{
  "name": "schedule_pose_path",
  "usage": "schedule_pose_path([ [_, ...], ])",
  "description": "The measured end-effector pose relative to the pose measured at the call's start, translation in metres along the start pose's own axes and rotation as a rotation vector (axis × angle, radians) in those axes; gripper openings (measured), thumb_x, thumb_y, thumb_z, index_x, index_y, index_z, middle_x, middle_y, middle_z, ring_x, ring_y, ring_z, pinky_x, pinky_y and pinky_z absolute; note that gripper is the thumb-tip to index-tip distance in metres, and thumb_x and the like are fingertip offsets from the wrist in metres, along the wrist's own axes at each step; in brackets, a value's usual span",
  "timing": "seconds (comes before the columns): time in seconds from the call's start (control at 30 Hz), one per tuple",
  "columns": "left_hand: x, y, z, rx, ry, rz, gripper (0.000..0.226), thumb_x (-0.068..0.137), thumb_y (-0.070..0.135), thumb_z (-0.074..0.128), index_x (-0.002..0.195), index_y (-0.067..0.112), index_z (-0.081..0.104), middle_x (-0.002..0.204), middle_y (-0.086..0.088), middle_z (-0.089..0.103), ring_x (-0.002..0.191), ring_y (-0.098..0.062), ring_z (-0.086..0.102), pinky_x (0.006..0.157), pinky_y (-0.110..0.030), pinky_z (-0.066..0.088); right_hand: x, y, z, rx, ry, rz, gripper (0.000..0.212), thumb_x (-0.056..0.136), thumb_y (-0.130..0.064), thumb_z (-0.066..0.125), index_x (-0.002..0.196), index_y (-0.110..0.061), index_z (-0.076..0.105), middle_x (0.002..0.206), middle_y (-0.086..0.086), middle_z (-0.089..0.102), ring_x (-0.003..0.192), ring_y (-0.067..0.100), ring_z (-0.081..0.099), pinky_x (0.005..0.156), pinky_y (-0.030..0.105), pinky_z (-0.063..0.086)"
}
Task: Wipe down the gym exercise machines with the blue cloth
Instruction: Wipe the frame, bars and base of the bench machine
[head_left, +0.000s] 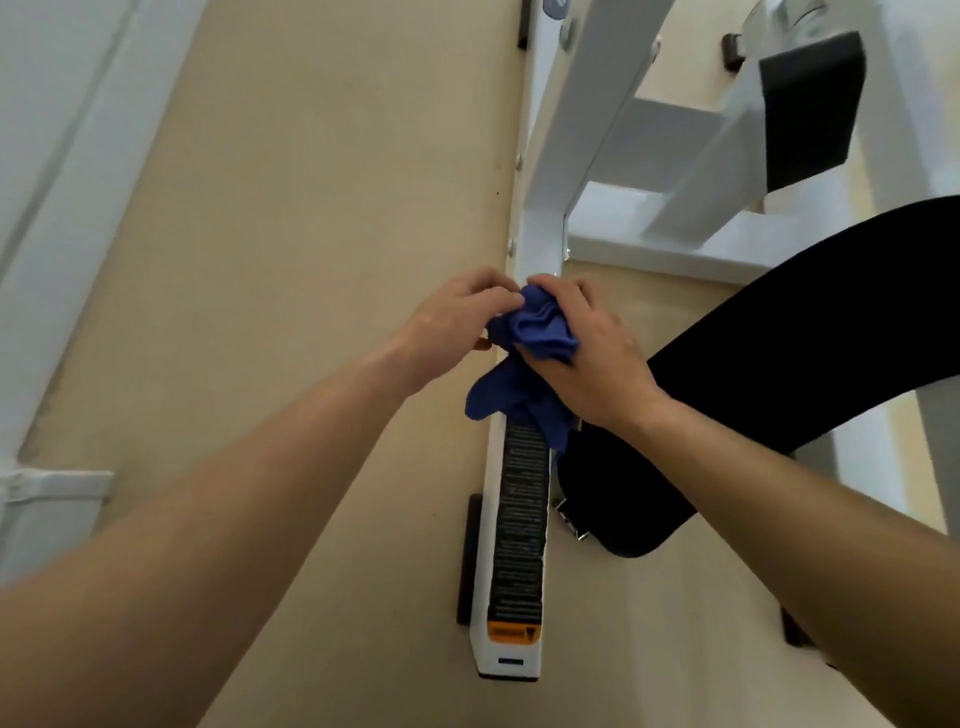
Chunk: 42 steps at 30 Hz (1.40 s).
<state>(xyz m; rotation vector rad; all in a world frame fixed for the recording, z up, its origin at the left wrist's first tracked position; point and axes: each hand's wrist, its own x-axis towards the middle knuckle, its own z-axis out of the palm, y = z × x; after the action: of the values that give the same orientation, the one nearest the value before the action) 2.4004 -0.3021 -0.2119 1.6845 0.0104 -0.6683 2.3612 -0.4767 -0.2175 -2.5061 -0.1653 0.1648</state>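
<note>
Landmark is the stack (519, 519), a dark column of weight plates in a white housing, running away from me.

- Near end of the stack: orange label (514, 631). The floor (311, 208) is to the stack's left.
- Right of the stack: black pad (779, 322), just beside it. I can't tell if they touch.
- Far end of the stack: cloth (540, 327), blue and bunched into a wad, with a loose tail hanging down over the top plates.
- Right hand (592, 353) sits over the wad, its fingers (550, 286) curled and clamped on the cloth.
- Left hand (457, 322) is just left of the stack's far end, its fingers (498, 299) pinched together on the cloth's edge.
- With both hands on one cloth, I judge this is a regrip or refold, not a wipe stroke.
- Beyond the stack: white frame (587, 130) rises from its far end.

Risks as I judge them:
- The hanging tail could catch between plates, or on the small orange tab (483, 345) at the stack's left edge. It may be a pin; it's too small to tell.
- A wad this tight touches only a narrow strip, so the next pass could miss patches.
- If both hands loosen at once mid-regrip, the cloth drops to the floor beside the stack and picks up dirt.
- The fingers are close to the plate gaps, so they could get pinched if the plates move.
</note>
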Motion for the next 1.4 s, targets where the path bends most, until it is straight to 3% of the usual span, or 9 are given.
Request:
schedule_pose_path([
  [0.17,-0.005,-0.023,-0.003,0.001,-0.077,0.057,0.046,0.078,0.03,0.073,0.12,0.022,0.056,0.105,0.002,0.07,0.096,-0.011,0.067,0.081,-0.029,0.053,0.011,-0.003,0.005,0.16,0.141,0.178,0.029,0.092,-0.05,0.061,0.084,-0.022,0.067,0.079,-0.004,0.066,0.077,0.018,0.063,0.069,0.04,0.051],
  [0.4,-0.012,-0.023,-0.011,-0.064,0.127,0.049,0.016,0.091,0.015,0.067,0.107,0.019,0.067,0.099,-0.002,0.075,0.093,-0.018,0.071,0.08,-0.032,0.057,0.007,0.013,-0.002,0.437,0.201,0.32,0.01,0.087,-0.042,0.071,0.085,-0.033,0.067,0.082,-0.012,0.07,0.078,0.0,0.065,0.071,0.024,0.052],
  [0.6,-0.007,-0.031,-0.003,0.006,0.262,-0.002,0.016,0.092,0.034,0.067,0.1,0.02,0.071,0.091,0.004,0.075,0.087,-0.014,0.071,0.075,-0.028,0.057,0.016,0.029,0.002,0.477,0.196,0.589,0.05,0.082,-0.06,0.05,0.086,-0.012,0.067,0.072,0.004,0.068,0.069,0.02,0.065,0.071,0.056,0.057],
  [0.8,0.003,-0.034,0.006,-0.125,0.235,-0.072,0.016,0.095,0.031,0.063,0.102,0.017,0.064,0.098,0.0,0.072,0.09,-0.016,0.069,0.082,-0.033,0.057,0.028,0.027,-0.012,0.565,0.377,0.555,0.054,0.084,-0.06,0.05,0.072,-0.008,0.057,0.07,0.011,0.058,0.067,0.026,0.058,0.067,0.062,0.054],
  [0.93,0.01,-0.038,0.013,0.024,0.335,-0.163,0.028,0.094,0.04,0.06,0.105,0.015,0.058,0.097,0.003,0.066,0.09,-0.016,0.064,0.074,-0.03,0.052,0.024,0.021,-0.006,0.392,0.429,0.608,0.036,0.095,-0.041,0.05,0.123,-0.02,0.055,0.109,-0.003,0.061,0.102,0.021,0.06,0.088,0.035,0.046],
  [1.07,0.004,-0.041,0.026,0.181,0.499,-0.069,0.039,0.088,0.034,0.069,0.117,0.022,0.045,0.099,0.014,0.056,0.084,-0.001,0.057,0.066,-0.017,0.043,-0.009,0.012,0.02,0.124,0.223,0.363,0.053,0.093,-0.035,0.056,0.143,-0.027,0.039,0.139,0.001,0.043,0.123,0.02,0.048,0.098,0.036,0.043],
  [1.2,-0.004,-0.054,0.043,0.57,0.574,0.366,0.053,0.087,0.01,0.058,0.137,0.024,0.044,0.143,-0.001,0.038,0.12,-0.014,0.047,0.095,-0.02,0.04,-0.034,0.017,0.041,0.092,0.13,0.318,0.032,0.1,-0.036,0.044,0.122,-0.018,0.059,0.123,0.003,0.055,0.111,0.023,0.056,0.092,0.04,0.048],
  [1.3,-0.01,-0.061,0.057,0.511,0.459,0.361,0.042,0.095,0.008,0.047,0.136,0.015,0.053,0.142,-0.002,0.049,0.122,-0.014,0.05,0.1,-0.029,0.044,-0.058,0.014,0.048,0.153,0.16,0.344,0.021,0.101,-0.032,0.043,0.095,-0.018,0.058,0.1,-0.002,0.057,0.094,0.019,0.057,0.082,0.041,0.049],
  [1.4,-0.019,-0.063,0.064,0.452,0.42,0.244,0.045,0.099,0.018,0.047,0.143,0.017,0.045,0.136,0.003,0.057,0.118,-0.011,0.055,0.098,-0.028,0.046,-0.058,0.012,0.041,0.253,0.179,0.38,0.039,0.096,-0.02,0.051,0.135,-0.019,0.044,0.134,-0.006,0.046,0.12,0.007,0.047,0.096,0.021,0.044],
])
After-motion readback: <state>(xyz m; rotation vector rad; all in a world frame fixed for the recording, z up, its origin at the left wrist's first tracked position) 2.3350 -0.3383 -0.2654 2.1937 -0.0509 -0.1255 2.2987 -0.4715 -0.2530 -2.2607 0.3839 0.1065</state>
